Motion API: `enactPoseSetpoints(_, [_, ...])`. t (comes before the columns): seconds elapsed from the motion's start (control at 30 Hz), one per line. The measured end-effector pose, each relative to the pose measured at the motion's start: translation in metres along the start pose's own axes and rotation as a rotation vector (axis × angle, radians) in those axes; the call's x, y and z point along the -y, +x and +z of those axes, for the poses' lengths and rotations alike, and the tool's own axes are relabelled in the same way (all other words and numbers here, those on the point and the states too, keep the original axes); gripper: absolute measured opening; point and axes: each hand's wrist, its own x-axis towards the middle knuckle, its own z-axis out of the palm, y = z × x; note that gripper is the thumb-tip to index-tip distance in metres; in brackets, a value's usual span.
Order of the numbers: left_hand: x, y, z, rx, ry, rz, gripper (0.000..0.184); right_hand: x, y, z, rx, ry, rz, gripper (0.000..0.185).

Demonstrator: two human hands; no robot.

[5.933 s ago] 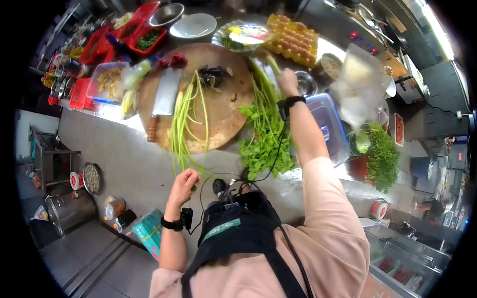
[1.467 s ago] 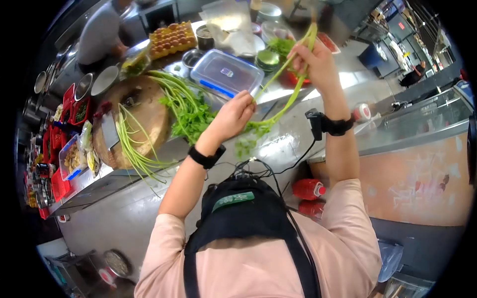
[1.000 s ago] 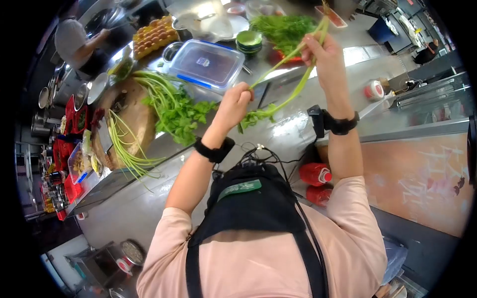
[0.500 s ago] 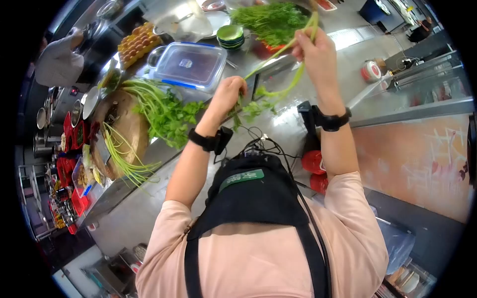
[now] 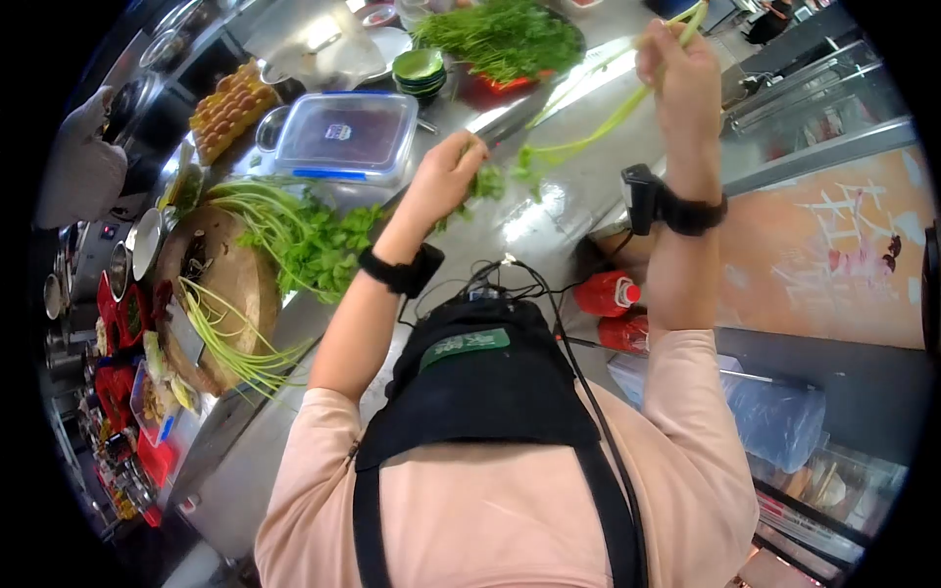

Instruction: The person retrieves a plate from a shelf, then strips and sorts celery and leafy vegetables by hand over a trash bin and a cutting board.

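Note:
My right hand (image 5: 681, 78) is raised at the upper right, its fingers closed on the bent end of a long, pale green celery stalk (image 5: 613, 122). The stalk slants down toward the left, with a few leaves at its lower end. My left hand (image 5: 447, 178) is a fist, and green celery leaves (image 5: 485, 183) stick out beside it. Left of that hand lies a bunch of leafy celery (image 5: 319, 235). Stripped celery stalks (image 5: 230, 338) rest on a round wooden chopping board (image 5: 257, 294), next to a cleaver blade (image 5: 183, 333).
A lidded plastic box (image 5: 348, 132), a stack of green bowls (image 5: 419, 71) and a tray of eggs (image 5: 232, 110) stand on the steel counter (image 5: 549, 220). Feathery greens (image 5: 500, 39) lie farther back. A person's pale sleeve (image 5: 83, 171) shows at left. Red bottles (image 5: 600, 294) stand below.
My right hand has moved up and right, drawing the celery stalk away from my left hand. The left hand stays closed, with leaves beside it. The whole view has shifted slightly.

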Motion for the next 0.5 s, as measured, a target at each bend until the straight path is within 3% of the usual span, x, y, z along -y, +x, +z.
enactPoseSetpoints(0.07, [-0.02, 0.003, 0.001, 0.037, 0.016, -0.034, 0.017, 0.001, -0.001, 0.003, -0.008, 0.06, 0.052, 0.012])
enactPoseSetpoints(0.13, [-0.021, 0.013, 0.008, 0.101, 0.096, 0.347, 0.019, 0.004, -0.005, 0.007, -0.011, 0.067, 0.072, 0.012])
enactPoseSetpoints(0.3, [-0.022, 0.018, 0.017, 0.359, 0.104, 0.35, 0.019, 0.018, -0.015, 0.017, -0.061, 0.095, 0.108, 0.011])
enactPoseSetpoints(0.5, [-0.022, 0.003, 0.015, 0.197, 0.231, 0.214, 0.021, 0.022, -0.022, 0.006, -0.099, 0.161, 0.148, 0.009])
